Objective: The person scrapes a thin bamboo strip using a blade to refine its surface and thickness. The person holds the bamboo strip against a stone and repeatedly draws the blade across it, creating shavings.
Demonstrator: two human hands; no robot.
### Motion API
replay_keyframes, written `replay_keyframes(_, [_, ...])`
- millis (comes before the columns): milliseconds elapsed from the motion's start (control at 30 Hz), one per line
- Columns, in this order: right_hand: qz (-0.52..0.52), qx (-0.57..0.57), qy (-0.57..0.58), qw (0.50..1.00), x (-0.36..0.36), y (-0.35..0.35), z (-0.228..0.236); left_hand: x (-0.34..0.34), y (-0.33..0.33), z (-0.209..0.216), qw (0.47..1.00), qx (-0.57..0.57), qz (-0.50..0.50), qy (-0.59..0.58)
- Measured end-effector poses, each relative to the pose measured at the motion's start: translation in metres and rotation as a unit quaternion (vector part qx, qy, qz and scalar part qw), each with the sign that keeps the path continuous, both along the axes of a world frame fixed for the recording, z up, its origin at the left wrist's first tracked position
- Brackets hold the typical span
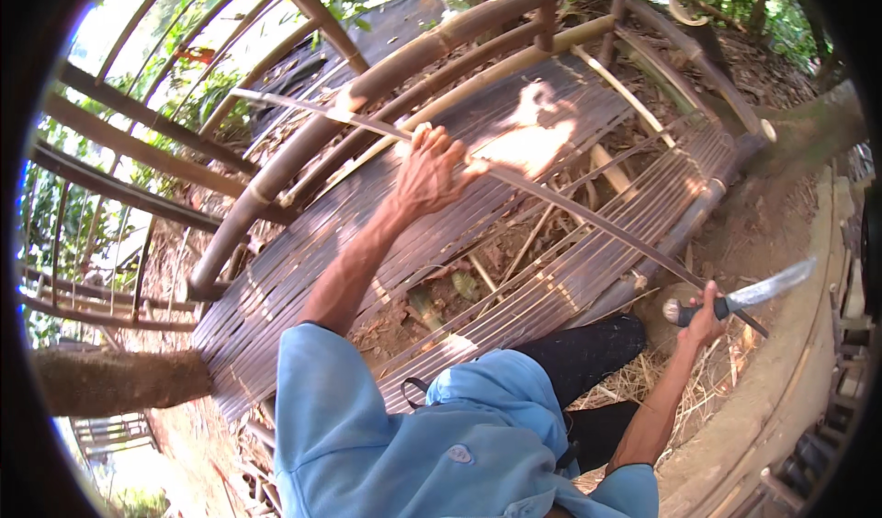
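A long, thin bamboo strip (588, 213) crosses in front of me on a slant, from the far left down to the near right. My left hand (430, 171) is closed around its upper part, over the slatted bamboo bench (303, 284). Low on the right, my right hand (704, 318) grips a knife by its dark handle, which has a pale, rounded butt. The broad metal knife blade (772, 285) points right and slightly up. Beside the right hand the strip passes close to the handle; whether those fingers also touch it, I cannot tell.
Thick bamboo poles (367, 82) form the bench's back, with a bamboo railing (138, 141) at left. Gaps between the slats show soil and dry leaves. Straw-like shavings (712, 380) litter the ground by my legs. A mossy trunk (119, 382) stands at the left edge.
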State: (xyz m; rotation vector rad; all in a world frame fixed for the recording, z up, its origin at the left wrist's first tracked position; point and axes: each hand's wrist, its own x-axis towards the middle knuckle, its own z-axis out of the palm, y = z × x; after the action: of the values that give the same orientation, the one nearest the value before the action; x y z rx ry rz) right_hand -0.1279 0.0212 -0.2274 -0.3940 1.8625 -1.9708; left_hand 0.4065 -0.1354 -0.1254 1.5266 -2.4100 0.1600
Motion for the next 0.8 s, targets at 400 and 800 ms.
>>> replay_keyframes(400, [0.246, 0.172, 0.111, 0.947, 0.114, -0.080, 0.055, -0.011, 0.238, 0.022, 0.871, 0.419, 0.046, 0.253])
replay_keyframes(800, [0.286, 0.270, 0.252, 0.885, 0.130, -0.153, 0.021, 0.018, 0.311, -0.051, 0.643, 0.568, 0.216, 0.466])
